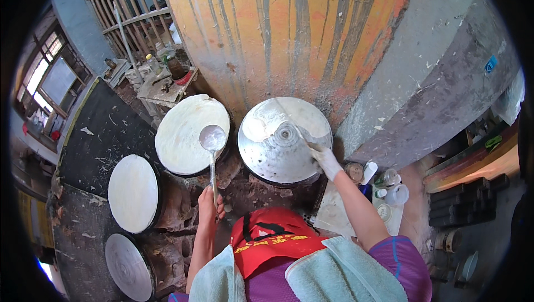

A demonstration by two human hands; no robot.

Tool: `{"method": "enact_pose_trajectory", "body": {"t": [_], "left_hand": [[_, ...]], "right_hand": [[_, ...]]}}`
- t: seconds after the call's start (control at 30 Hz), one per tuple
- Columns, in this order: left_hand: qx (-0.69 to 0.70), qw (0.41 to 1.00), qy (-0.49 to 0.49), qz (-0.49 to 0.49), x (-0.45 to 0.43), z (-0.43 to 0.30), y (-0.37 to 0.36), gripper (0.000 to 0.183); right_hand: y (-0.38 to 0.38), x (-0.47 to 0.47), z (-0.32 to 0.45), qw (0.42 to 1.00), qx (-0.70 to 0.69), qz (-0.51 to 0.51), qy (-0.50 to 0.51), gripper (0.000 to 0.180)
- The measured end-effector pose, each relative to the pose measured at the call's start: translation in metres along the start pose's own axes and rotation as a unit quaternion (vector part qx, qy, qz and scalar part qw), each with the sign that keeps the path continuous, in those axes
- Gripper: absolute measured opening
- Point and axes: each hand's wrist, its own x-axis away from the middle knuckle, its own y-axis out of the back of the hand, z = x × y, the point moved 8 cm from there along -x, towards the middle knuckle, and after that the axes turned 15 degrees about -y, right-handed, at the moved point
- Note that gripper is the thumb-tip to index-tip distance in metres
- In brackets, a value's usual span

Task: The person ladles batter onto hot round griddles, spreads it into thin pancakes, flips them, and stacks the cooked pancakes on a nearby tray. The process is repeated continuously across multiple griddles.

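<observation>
My left hand (212,205) is bare and closed around the handle of a metal ladle (213,138), whose bowl hangs over a round griddle covered with a pale layer (183,135). My right hand (324,158), in a whitish glove, is over the right side of a shiny round metal griddle (275,160). A thin pale sheet lies across the far part of that griddle. The right fingers are at the sheet's edge or at a thin tool; which one cannot be told. Another pale-coated griddle (133,193) and a bare grey one (128,266) stand at the left.
An orange wall (267,43) rises behind the griddles. Jars and white tubs (396,194) stand on a small table (333,214) beneath my right forearm. Bottles stand on a cluttered stand (160,89) at the back left. A black surface (104,135) borders the left griddles.
</observation>
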Motion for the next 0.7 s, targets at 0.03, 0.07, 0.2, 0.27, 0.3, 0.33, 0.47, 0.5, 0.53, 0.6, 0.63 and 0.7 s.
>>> {"method": "enact_pose_trajectory", "body": {"t": [0.03, 0.07, 0.2, 0.27, 0.3, 0.33, 0.47, 0.5, 0.53, 0.6, 0.63, 0.7], "left_hand": [[0.002, 1.000, -0.001, 0.000, 0.001, 0.005, -0.002, 0.032], [0.005, 1.000, -0.001, -0.001, 0.003, 0.010, -0.001, 0.032], [-0.019, 1.000, 0.003, -0.012, 0.035, 0.013, 0.002, 0.030], [-0.022, 0.999, 0.010, -0.030, 0.055, 0.019, 0.007, 0.030], [-0.018, 0.999, 0.016, -0.036, 0.065, 0.026, 0.009, 0.030], [-0.015, 0.999, 0.021, -0.040, 0.073, 0.033, 0.010, 0.030], [-0.017, 0.997, 0.031, -0.064, 0.099, 0.040, 0.003, 0.032], [-0.015, 0.997, 0.030, -0.063, 0.102, 0.040, -0.002, 0.032], [-0.012, 0.998, 0.023, -0.057, 0.102, 0.042, -0.006, 0.034], [-0.013, 0.998, 0.023, -0.065, 0.105, 0.045, -0.009, 0.034], [-0.013, 0.997, 0.024, -0.071, 0.108, 0.046, -0.008, 0.034], [-0.023, 0.996, 0.026, -0.080, 0.111, 0.048, -0.006, 0.033]], "right_hand": [[-0.012, -0.009, 0.005, 1.000, 0.024, 0.015, 0.014, 0.045], [-0.029, -0.009, 0.008, 0.995, 0.090, 0.042, 0.027, 0.043], [-0.027, 0.020, -0.022, 0.981, 0.150, 0.119, 0.015, 0.042], [0.006, 0.048, -0.019, 0.976, 0.170, 0.131, -0.038, 0.042], [0.018, 0.055, -0.020, 0.972, 0.180, 0.136, -0.065, 0.042], [0.031, 0.045, -0.018, 0.980, 0.151, 0.119, -0.056, 0.040], [0.012, -0.023, 0.025, 0.998, 0.016, 0.047, -0.031, 0.038], [-0.002, -0.040, 0.030, 0.998, 0.033, 0.053, -0.010, 0.039], [-0.013, -0.057, 0.034, 0.997, 0.049, 0.058, 0.011, 0.039], [-0.029, -0.056, 0.031, 0.989, 0.116, 0.090, 0.016, 0.040], [-0.037, -0.035, 0.028, 0.979, 0.170, 0.114, 0.001, 0.041], [-0.038, -0.001, 0.014, 0.963, 0.223, 0.154, -0.019, 0.042]]}}
